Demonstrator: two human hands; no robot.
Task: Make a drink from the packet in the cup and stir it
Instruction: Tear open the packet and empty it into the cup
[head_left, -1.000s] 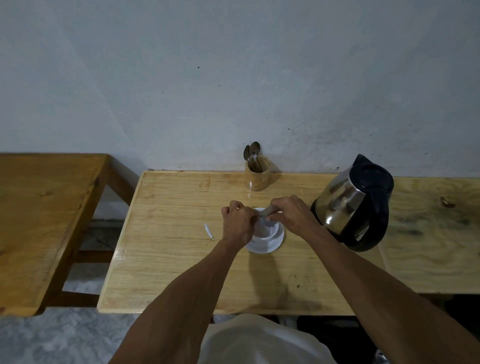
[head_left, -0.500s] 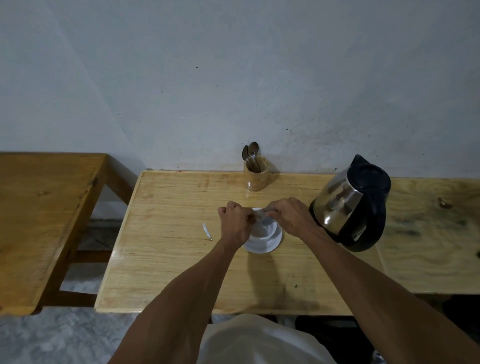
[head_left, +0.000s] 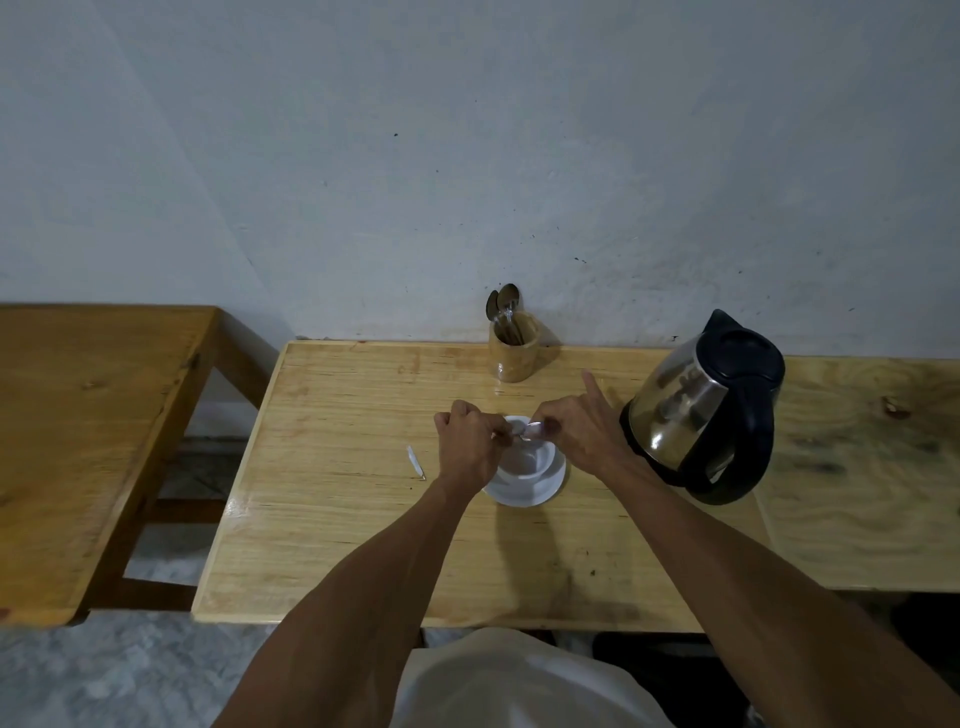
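Packet (head_left: 531, 430) pinched between fingertips of both hands, above white cup (head_left: 524, 457) at frame centre. Left hand (head_left: 467, 447) fisted; right hand (head_left: 576, 431) index finger raised. Forearms converge from bottom edge. Kettle (head_left: 701, 405) right.

Both bare forearms extended forward, left hand (head_left: 467, 447) curled into a loose fist, right hand (head_left: 576, 431) pinching, one finger raised, hands near each other

The left hand (head_left: 467, 447) hides the near-left rim of the cup (head_left: 524, 457). The packet (head_left: 531, 430) above the cup is blurred, mostly covered by fingers (head_left: 545, 422). Cup contents indiscernible. Right of the cup, the desk (head_left: 337, 519) is cut by the frame edge.
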